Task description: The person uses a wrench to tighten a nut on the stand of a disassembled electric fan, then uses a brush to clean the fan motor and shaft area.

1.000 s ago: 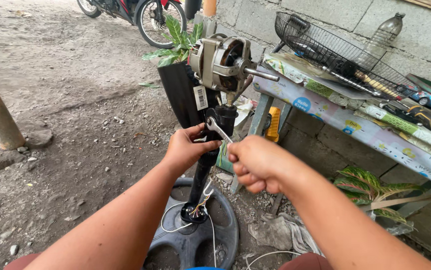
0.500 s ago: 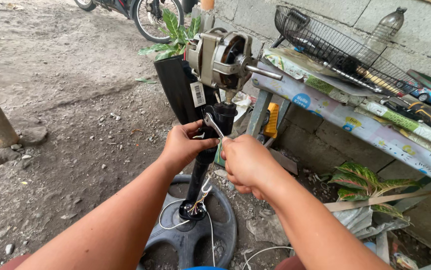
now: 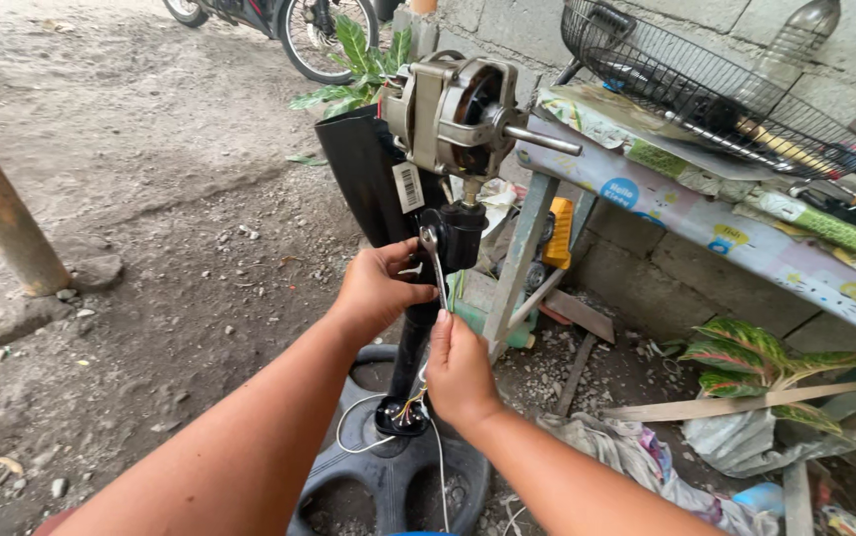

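Item: stripped grey metal fan motor [image 3: 453,111] on black stand neck [image 3: 453,236]. Left hand [image 3: 376,290] clasped the neck; right hand [image 3: 460,369] closed around slim silver spanner [image 3: 436,266], seated at neck joint. Risk: spanner slipping off, knuckles striking the pole.

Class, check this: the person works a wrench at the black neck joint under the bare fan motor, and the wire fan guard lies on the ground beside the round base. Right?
Not quite. The head view shows the wire fan guard lying on the table, not on the ground. The rest holds: the right hand holds the wrench at the black neck joint under the bare fan motor.
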